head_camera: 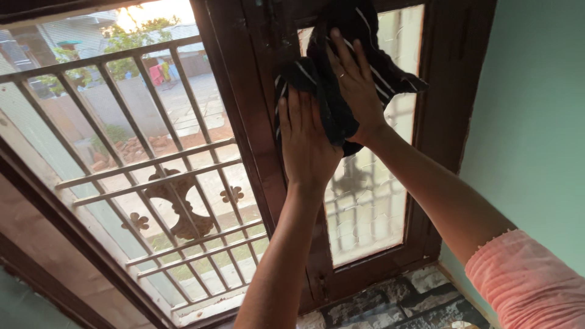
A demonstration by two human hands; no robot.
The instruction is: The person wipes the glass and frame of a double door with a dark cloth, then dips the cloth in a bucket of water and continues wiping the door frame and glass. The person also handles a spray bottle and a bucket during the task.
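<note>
A black cloth with thin white stripes (332, 97) is pressed against the upper part of a window shutter's frosted glass pane (365, 207). My left hand (304, 143) lies flat on the cloth's lower left part, over the dark brown wooden frame (259, 122). My right hand (356, 88) presses the cloth's middle with fingers spread; a ring shows on one finger. Both palms face the window, and the cloth bunches between them.
Left of the shutter, a metal window grille (152, 176) with flower ornaments covers the open window, with a yard and buildings beyond. A pale green wall (530, 122) stands on the right. A stone-patterned sill (390, 304) runs below.
</note>
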